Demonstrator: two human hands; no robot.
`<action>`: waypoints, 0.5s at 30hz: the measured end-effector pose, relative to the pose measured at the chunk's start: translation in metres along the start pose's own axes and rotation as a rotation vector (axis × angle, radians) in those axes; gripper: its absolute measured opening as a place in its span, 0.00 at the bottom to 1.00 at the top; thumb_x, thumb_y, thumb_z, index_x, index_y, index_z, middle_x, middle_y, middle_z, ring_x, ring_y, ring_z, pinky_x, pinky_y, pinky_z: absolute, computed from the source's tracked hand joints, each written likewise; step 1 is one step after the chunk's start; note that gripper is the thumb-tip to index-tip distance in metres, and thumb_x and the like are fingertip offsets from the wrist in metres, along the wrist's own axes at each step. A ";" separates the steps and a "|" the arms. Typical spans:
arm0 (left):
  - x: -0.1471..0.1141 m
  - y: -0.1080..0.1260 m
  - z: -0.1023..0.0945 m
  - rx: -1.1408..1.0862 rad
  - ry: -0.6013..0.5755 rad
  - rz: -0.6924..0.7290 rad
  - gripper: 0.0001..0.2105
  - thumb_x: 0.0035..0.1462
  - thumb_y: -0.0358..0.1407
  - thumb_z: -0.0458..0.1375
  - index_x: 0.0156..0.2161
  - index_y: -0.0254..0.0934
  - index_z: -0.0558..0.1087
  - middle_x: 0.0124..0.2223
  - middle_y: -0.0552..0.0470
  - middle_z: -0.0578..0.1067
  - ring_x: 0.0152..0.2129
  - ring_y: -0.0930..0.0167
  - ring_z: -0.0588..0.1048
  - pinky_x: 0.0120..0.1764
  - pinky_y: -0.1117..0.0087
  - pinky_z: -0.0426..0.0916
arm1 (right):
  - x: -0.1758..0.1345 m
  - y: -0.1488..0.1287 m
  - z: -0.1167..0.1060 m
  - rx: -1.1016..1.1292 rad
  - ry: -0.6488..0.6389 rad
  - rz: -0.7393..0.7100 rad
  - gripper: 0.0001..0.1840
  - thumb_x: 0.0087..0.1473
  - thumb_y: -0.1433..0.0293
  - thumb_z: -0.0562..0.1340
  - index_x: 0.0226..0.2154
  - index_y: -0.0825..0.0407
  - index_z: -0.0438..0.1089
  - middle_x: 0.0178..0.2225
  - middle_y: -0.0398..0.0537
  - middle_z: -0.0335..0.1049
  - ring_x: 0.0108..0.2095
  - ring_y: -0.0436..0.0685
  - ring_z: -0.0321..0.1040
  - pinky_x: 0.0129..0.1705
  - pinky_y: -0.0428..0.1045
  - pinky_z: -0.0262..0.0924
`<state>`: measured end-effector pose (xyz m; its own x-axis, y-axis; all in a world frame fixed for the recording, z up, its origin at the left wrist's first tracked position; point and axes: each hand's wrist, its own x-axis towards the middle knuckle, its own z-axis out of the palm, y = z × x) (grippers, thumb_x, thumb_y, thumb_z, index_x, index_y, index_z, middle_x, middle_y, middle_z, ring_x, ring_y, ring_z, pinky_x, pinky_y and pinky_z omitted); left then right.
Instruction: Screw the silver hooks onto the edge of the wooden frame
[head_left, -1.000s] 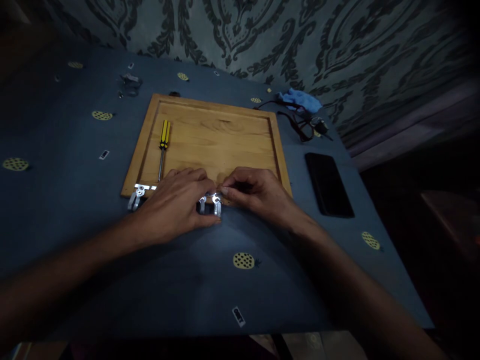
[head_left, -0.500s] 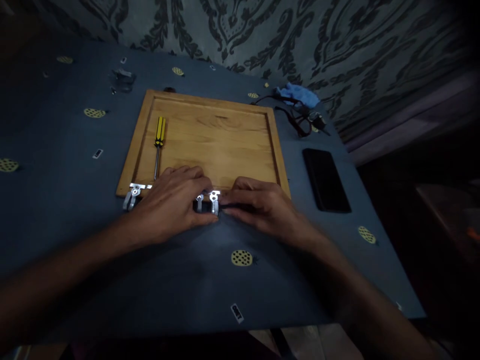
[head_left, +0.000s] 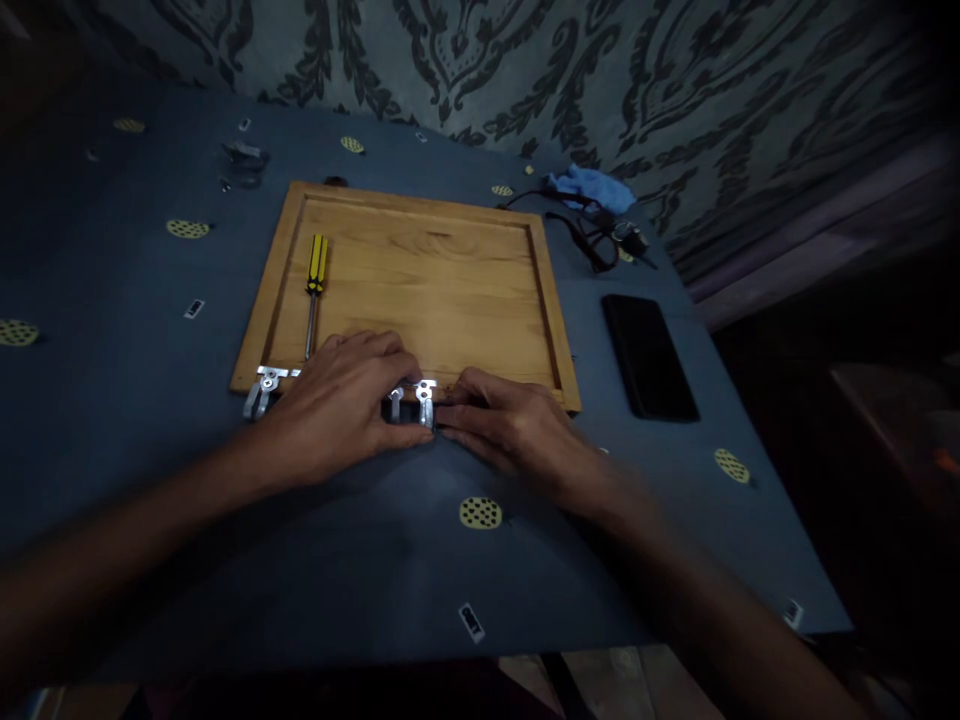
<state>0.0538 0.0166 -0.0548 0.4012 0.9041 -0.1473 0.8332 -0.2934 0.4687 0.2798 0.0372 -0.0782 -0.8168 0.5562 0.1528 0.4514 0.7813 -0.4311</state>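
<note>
A shallow wooden tray-like panel (head_left: 420, 270) with a raised rim lies on the table. Shiny metal clip fittings (head_left: 425, 395) sit along its near edge, and another clip (head_left: 264, 385) is at the near left corner. My left hand (head_left: 345, 400) is closed over the near edge, fingers on top and thumb in front beside the middle clips. My right hand (head_left: 514, 420) has its fingers pinched together at the same edge, just right of those clips; what they hold is hidden. A yellow-and-black screwdriver (head_left: 315, 285) lies inside the panel, its tip close to my left hand.
A black phone (head_left: 649, 357) lies right of the panel. Dark eyeglasses (head_left: 585, 235), keys (head_left: 630, 238) and a blue cloth (head_left: 591, 188) are at the back right. A small clear plastic packet (head_left: 244, 155) is at the back left, before the patterned wall (head_left: 465, 60).
My right hand has shifted slightly at the edge, its fingers bunching lower and closer to the clips. The dark strip between its fingers no longer shows. My left hand stays in place.
</note>
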 end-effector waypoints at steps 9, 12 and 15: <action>0.000 -0.002 0.001 0.004 0.020 0.026 0.16 0.55 0.45 0.69 0.42 0.37 0.75 0.42 0.50 0.73 0.46 0.59 0.72 0.46 0.58 0.63 | 0.000 0.005 0.001 0.069 -0.014 -0.035 0.09 0.66 0.72 0.59 0.36 0.52 0.74 0.35 0.47 0.71 0.33 0.53 0.70 0.33 0.46 0.61; 0.000 -0.001 0.001 0.003 0.015 0.031 0.16 0.56 0.45 0.69 0.42 0.37 0.75 0.43 0.50 0.73 0.46 0.59 0.72 0.47 0.59 0.63 | 0.001 0.009 0.001 0.120 -0.013 -0.035 0.09 0.68 0.70 0.57 0.38 0.53 0.73 0.35 0.47 0.70 0.34 0.52 0.69 0.34 0.46 0.61; -0.001 -0.001 0.001 0.004 0.007 0.032 0.15 0.56 0.45 0.68 0.42 0.36 0.75 0.43 0.50 0.73 0.46 0.60 0.72 0.46 0.59 0.63 | 0.002 0.009 0.001 0.115 -0.014 -0.034 0.12 0.70 0.66 0.55 0.39 0.53 0.72 0.35 0.48 0.69 0.33 0.53 0.68 0.34 0.47 0.61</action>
<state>0.0526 0.0164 -0.0559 0.4248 0.8964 -0.1267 0.8217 -0.3231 0.4695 0.2817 0.0449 -0.0830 -0.8360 0.5257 0.1570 0.3802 0.7614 -0.5251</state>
